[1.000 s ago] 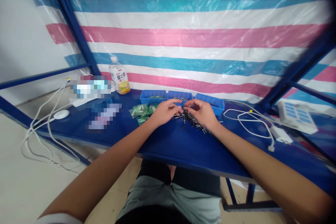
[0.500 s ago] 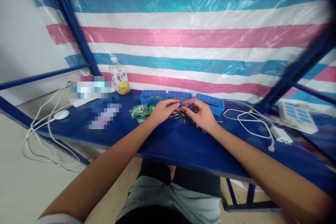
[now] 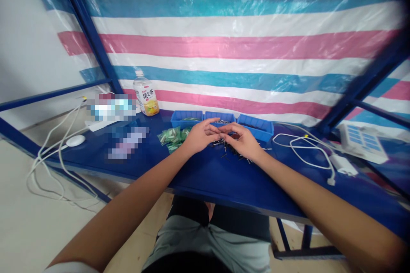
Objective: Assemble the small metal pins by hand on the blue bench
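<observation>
Over a loose pile of thin dark and silvery screw-like pieces (image 3: pixel 224 148), my two hands meet at the fingertips. My left hand (image 3: pixel 199 137) is pinched closed, thumb against fingers. Curled toward it, my right hand (image 3: pixel 244 140) also has its thumb and fingertips pressed together. Whatever is between them is too small and too hidden to name. Just behind stand a left blue bin (image 3: pixel 176 120), a middle blue bin (image 3: pixel 221 116) and a right blue bin (image 3: pixel 263 135), with small pieces inside. Green-tinted plastic packets (image 3: pixel 170 136) lie left of my left hand.
A drink bottle (image 3: pixel 147 96) stands at the back left of the blue table (image 3: pixel 205 181). A round white puck (image 3: pixel 75 140) with cables lies at the left edge. On the right are a white cable (image 3: pixel 301 161), an adapter (image 3: pixel 343 164) and a white device with blue keys (image 3: pixel 363 143).
My right hand has shifted slightly left, and its fingertips now meet those of my left hand. The left hand has turned a little, its index finger raised. The surrounding things stay put.
</observation>
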`<state>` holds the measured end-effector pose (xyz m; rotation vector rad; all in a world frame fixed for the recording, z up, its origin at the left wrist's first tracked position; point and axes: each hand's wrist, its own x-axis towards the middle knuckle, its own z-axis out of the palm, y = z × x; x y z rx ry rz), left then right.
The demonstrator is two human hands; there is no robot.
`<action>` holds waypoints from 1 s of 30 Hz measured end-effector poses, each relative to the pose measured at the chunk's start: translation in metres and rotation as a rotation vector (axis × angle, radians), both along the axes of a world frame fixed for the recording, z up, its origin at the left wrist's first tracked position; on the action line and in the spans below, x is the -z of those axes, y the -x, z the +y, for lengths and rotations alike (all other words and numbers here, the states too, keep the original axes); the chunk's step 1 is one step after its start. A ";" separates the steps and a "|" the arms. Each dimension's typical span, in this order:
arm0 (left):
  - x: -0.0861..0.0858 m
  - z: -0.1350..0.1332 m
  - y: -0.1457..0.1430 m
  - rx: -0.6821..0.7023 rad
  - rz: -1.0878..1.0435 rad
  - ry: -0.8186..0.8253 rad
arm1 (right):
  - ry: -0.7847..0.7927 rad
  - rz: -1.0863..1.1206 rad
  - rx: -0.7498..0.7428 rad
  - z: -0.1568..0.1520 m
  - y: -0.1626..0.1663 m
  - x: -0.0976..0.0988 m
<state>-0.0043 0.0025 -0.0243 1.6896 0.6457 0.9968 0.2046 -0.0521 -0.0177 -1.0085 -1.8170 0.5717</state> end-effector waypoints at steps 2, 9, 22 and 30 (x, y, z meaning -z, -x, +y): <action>-0.001 0.000 0.000 -0.016 -0.004 -0.015 | -0.030 -0.005 0.002 -0.001 0.000 -0.002; -0.010 -0.003 0.002 -0.108 -0.040 -0.049 | 0.002 -0.001 0.065 0.002 -0.002 0.002; -0.016 -0.009 -0.001 -0.055 -0.083 -0.043 | 0.034 -0.113 0.013 0.001 -0.001 0.008; -0.011 -0.006 -0.001 -0.068 0.045 -0.111 | 0.107 -0.050 -0.061 0.001 0.000 0.004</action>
